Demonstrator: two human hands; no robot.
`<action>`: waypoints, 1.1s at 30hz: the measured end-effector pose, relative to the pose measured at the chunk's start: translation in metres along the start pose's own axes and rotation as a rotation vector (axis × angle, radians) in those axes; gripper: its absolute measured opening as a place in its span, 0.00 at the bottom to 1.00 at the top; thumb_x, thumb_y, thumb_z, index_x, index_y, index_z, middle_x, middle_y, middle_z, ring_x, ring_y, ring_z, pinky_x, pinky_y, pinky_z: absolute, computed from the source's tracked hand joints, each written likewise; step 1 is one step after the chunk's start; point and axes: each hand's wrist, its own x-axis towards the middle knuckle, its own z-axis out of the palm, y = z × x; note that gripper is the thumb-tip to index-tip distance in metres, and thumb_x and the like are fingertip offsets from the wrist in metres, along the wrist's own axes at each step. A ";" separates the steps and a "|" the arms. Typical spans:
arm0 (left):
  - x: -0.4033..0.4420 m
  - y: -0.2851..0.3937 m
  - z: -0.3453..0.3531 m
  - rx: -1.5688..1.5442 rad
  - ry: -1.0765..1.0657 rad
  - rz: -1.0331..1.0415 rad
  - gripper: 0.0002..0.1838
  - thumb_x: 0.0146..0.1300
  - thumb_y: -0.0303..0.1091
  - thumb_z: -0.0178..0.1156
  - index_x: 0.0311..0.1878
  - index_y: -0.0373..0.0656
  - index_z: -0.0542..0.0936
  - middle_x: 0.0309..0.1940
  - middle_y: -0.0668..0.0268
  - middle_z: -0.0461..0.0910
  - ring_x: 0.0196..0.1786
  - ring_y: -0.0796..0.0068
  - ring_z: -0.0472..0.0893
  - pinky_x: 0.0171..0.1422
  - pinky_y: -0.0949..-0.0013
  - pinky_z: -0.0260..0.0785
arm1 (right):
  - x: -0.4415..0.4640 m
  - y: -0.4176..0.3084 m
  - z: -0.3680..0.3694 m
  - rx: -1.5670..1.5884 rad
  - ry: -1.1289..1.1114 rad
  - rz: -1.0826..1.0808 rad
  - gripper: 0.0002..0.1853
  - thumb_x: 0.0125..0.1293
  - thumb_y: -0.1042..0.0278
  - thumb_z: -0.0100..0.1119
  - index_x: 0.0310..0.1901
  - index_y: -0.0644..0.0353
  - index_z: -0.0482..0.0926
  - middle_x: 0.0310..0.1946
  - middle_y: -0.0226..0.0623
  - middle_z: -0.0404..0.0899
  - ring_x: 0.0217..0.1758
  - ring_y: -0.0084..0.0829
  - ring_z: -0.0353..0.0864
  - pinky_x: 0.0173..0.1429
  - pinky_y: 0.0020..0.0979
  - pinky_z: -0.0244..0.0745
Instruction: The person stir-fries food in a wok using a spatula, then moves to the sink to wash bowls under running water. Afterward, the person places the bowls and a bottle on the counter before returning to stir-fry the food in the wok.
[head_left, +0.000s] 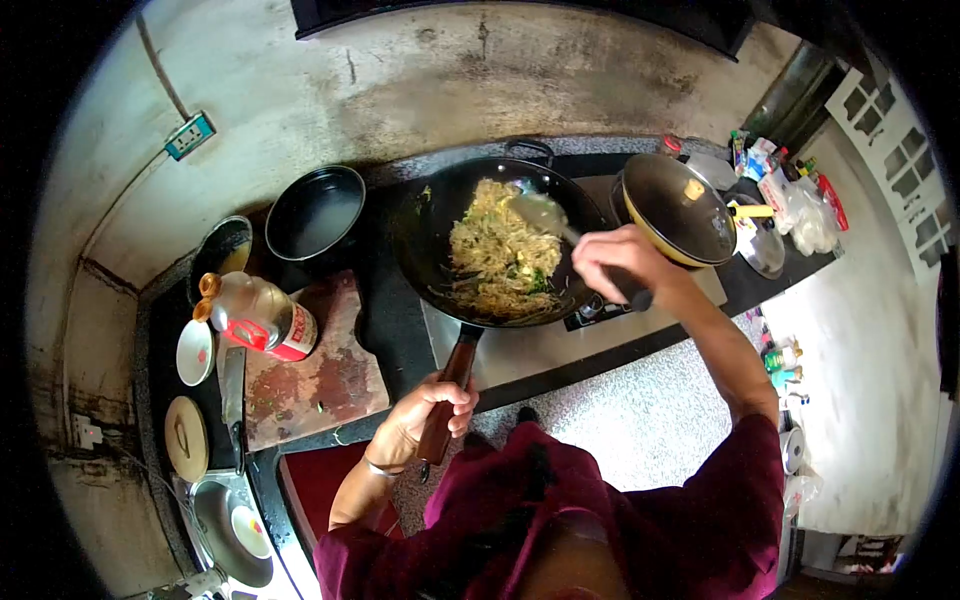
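A black wok (415, 255) sits over the stove, its wooden handle (447, 405) pointing towards me. My left hand (432, 410) is wrapped round that handle. Inside the wok lies a heap of stir-fried noodle-like shreds (500, 240) with bits of green. My right hand (622, 262) grips the dark handle of a spatula (540, 212), whose metal blade touches the upper right of the heap. Fingers of both hands are closed.
Left of the wok are a cutting board (300, 395), an oil jug (265, 318), a cleaver (234, 395) and a black pan (316, 212). A lidded pan (680, 210) stands right, near plastic bags (812, 220). A sink (215, 510) is at lower left.
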 end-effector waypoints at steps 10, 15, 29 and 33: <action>0.003 -0.001 -0.001 -0.006 -0.031 0.005 0.09 0.52 0.27 0.55 0.35 0.39 0.67 0.18 0.67 0.66 0.15 0.75 0.68 0.21 0.70 0.64 | 0.016 0.000 0.069 0.345 0.556 0.205 0.07 0.59 0.75 0.53 0.25 0.66 0.76 0.21 0.36 0.78 0.21 0.20 0.76 0.23 0.23 0.71; 0.000 -0.002 0.000 0.013 0.002 0.027 0.11 0.50 0.27 0.55 0.38 0.39 0.67 0.18 0.68 0.66 0.14 0.77 0.66 0.19 0.71 0.62 | 0.013 -0.018 0.029 0.359 0.554 0.236 0.10 0.62 0.75 0.49 0.24 0.67 0.75 0.23 0.36 0.77 0.21 0.21 0.75 0.26 0.21 0.71; 0.002 -0.001 -0.006 -0.002 -0.053 0.011 0.12 0.51 0.26 0.55 0.39 0.39 0.66 0.19 0.67 0.66 0.15 0.75 0.68 0.21 0.70 0.63 | 0.014 0.034 0.038 0.027 0.520 -0.005 0.05 0.56 0.80 0.53 0.23 0.68 0.72 0.21 0.40 0.75 0.22 0.28 0.76 0.25 0.27 0.68; 0.002 0.000 -0.002 -0.011 -0.034 0.025 0.10 0.51 0.25 0.55 0.36 0.39 0.67 0.19 0.67 0.67 0.15 0.75 0.69 0.22 0.69 0.64 | 0.010 0.004 0.039 0.089 0.338 0.015 0.05 0.56 0.78 0.54 0.23 0.66 0.74 0.20 0.38 0.76 0.21 0.29 0.76 0.26 0.28 0.70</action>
